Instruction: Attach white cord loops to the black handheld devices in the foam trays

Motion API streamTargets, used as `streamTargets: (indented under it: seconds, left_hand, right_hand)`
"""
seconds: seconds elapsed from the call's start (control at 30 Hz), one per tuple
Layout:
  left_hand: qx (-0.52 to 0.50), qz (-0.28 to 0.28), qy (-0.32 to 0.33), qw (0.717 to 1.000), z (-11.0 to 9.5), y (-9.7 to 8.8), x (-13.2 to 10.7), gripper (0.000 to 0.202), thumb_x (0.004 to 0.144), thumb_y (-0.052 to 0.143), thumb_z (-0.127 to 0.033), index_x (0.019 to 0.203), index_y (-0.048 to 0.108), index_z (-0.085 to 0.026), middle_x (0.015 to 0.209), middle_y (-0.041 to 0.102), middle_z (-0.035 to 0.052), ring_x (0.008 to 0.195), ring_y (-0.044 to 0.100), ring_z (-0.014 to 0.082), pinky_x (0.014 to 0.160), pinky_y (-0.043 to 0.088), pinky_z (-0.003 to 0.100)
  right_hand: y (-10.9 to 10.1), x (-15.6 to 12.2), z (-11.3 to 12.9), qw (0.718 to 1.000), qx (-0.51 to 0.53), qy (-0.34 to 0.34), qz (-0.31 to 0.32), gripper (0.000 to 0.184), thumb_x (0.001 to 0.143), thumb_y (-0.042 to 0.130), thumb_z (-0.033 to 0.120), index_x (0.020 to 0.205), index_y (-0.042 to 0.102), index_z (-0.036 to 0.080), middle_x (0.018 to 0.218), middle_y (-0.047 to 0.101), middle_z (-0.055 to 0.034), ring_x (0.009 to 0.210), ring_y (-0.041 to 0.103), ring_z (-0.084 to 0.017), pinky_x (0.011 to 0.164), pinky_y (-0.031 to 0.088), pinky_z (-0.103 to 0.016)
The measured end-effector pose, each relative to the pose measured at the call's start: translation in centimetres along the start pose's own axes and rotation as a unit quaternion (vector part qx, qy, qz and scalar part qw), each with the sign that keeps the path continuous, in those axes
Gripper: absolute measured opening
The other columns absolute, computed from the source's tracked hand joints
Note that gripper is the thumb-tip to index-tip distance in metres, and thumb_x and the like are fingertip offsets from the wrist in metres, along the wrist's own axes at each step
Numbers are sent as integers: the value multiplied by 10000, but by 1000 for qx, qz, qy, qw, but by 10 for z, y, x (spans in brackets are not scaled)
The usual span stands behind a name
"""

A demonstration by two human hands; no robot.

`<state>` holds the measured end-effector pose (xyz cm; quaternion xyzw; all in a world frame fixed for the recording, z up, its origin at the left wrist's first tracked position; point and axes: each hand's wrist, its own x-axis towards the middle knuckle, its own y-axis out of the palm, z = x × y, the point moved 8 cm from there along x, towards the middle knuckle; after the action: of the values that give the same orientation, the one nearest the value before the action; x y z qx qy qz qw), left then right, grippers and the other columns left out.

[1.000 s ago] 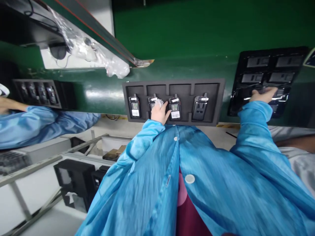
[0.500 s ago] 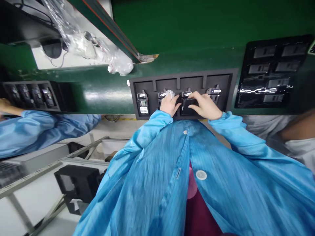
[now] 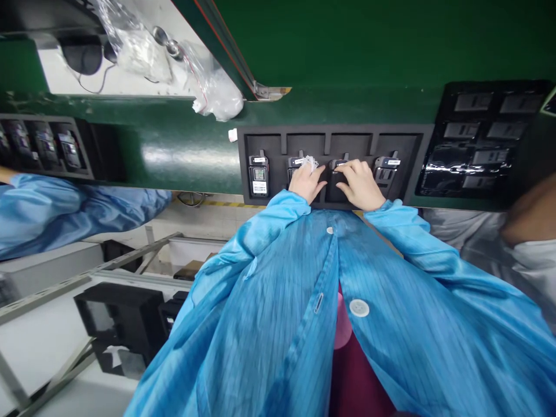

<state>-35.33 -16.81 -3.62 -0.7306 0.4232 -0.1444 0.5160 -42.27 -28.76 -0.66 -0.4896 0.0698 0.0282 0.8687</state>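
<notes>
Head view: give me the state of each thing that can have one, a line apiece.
Left hand: bent, at second device
Right hand: fingers bent over third device
Leftmost device: in foam tray, label up
Rightmost device: in foam tray, partly hidden by right hand
Foam tray: flat, holding four devices
Black tray: partly filled, six grey parts showing
Bag: crumpled
Coat: lower button undone

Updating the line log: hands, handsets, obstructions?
Left hand holding white clump by second handset; right hand at third handset. Four handsets in black tray. Hands partly hide middle two.
</notes>
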Motion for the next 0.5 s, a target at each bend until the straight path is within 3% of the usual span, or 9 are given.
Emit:
streamTargets:
  seconds: [0.2, 0.33, 0.5]
  left_hand:
    - [-10, -8, 1, 1000, -2, 0, 0, 468, 948, 510, -384, 1353, 544, -152, 1269, 566, 200, 1217, 538, 318, 1032, 399, 448]
    - [-16, -14, -10, 1000, -6, -1, 2, 480, 948, 499, -438, 1315, 571, -137, 1266, 573, 204, 1219, 535, 325, 1025, 403, 452]
    - [-6, -20, -9, 1000, -10, -1, 5, 469, 905, 570, -459, 1235, 617, -130, 1245, 595, 200, 1198, 550, 327, 1018, 418, 436]
  right_hand:
    - [14, -13, -6, 998, -47, 12, -36, 497, 909, 486, 310, 1398, 485, 223, 1293, 491, -154, 1179, 441, -354, 964, 409, -555]
    - [29, -18, -10, 994, -87, 31, -56, 489, 926, 487, 307, 1411, 494, 243, 1322, 509, -129, 1245, 401, -331, 1084, 301, -576]
    - [23, -21, 9, 992, -97, 39, -72, 447, 945, 468, 291, 1387, 519, 259, 1306, 553, -85, 1250, 407, -294, 1159, 213, -559]
